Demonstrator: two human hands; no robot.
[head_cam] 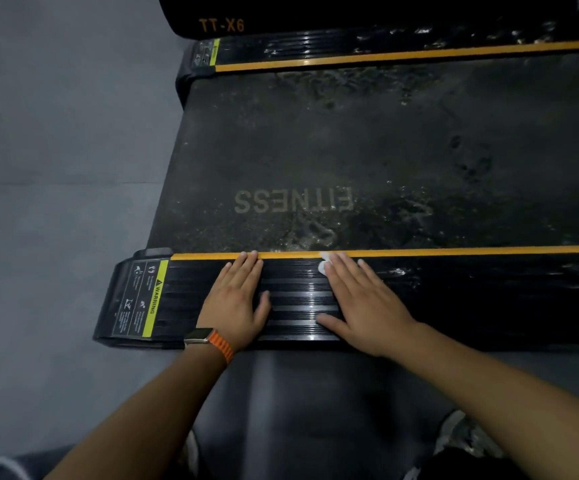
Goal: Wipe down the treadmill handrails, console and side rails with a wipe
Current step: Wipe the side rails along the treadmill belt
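Left hand [238,299] and right hand [361,301], grips released, press flat on ribbed black side rail [295,308] (white wipe [322,268] under right).

The near side rail [298,299] is black ribbed plastic or rubber, its grooves glossy and catching light. The far side rail [350,50] shines in wet-looking patches. The belt [350,150] is matt and finely rough, blotched with dull smears. The wipe [323,266] looks like thin white paper or cloth. The floor [56,168] is smooth matt grey. The watch strap [220,346] is woven orange fabric
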